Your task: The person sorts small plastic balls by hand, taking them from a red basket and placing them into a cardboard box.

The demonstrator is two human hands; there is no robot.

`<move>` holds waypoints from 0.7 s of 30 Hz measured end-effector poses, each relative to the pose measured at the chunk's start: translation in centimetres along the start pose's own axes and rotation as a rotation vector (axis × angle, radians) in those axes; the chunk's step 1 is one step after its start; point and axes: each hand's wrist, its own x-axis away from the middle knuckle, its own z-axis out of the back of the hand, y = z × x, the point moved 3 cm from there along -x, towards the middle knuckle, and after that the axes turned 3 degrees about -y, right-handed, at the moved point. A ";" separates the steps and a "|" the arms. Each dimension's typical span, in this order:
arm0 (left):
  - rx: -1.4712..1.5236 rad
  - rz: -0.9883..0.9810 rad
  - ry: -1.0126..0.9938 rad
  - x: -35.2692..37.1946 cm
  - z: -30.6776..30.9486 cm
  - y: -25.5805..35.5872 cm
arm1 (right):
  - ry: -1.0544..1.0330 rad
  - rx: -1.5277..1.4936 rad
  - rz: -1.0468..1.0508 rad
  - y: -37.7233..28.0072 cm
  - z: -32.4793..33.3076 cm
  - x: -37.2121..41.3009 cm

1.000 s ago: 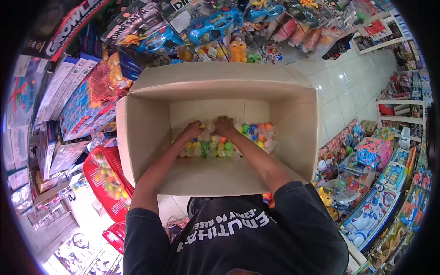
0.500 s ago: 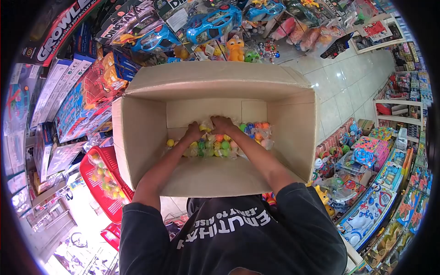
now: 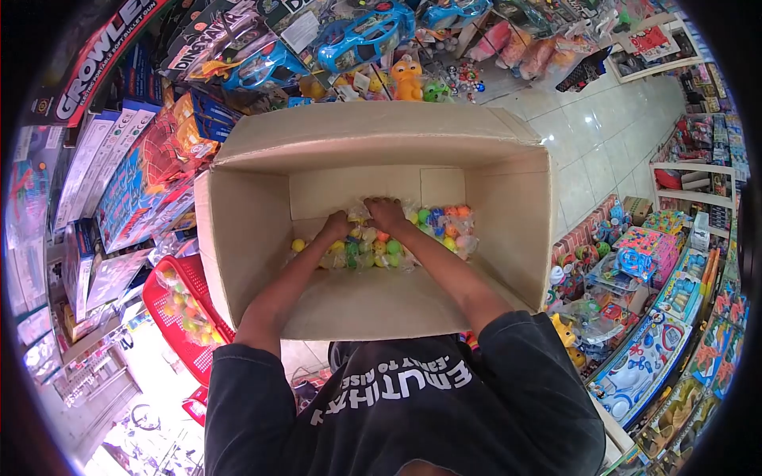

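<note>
Both arms reach down into a large open cardboard box (image 3: pixel 373 313). Along its far bottom edge lie clear plastic bags of small colourful balls (image 3: pixel 390 247), in yellow, green, orange, pink and blue. My left hand (image 3: pixel 336 225) is closed at the left of the middle, its fingers curled on the clear plastic of a bag. Close by on the right, my right hand (image 3: pixel 384 213) is bent over the same plastic, with its fingertips partly hidden. A yellow ball shows between the two hands.
Left of the box stands a red plastic basket (image 3: pixel 176 317) holding another bag of balls (image 3: pixel 190 313). Boxed toys (image 3: pixel 151 186) crowd the left side. Blue toy packs (image 3: pixel 365 36) hang beyond the box, and toy shelves (image 3: pixel 643 365) line the right past the tiled floor (image 3: pixel 599 147).
The view has shifted very slightly. Both hands stay at nearly the same place on the bagged balls, with only slight movement of the plastic.
</note>
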 end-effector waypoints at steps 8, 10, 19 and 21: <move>0.228 0.090 -0.116 1.8 1.2 1.8 | -0.150 -0.070 -0.030 1.3 -0.3 -1.0; 0.231 0.097 -0.120 1.5 1.1 1.6 | -0.163 -0.057 -0.040 0.9 0.0 -1.1; -0.298 0.084 -0.210 3.7 2.8 4.5 | -0.280 -0.165 0.023 1.4 1.3 -1.7; -0.434 0.027 -0.193 2.8 2.4 3.9 | -0.392 -0.241 0.060 2.2 1.5 -2.2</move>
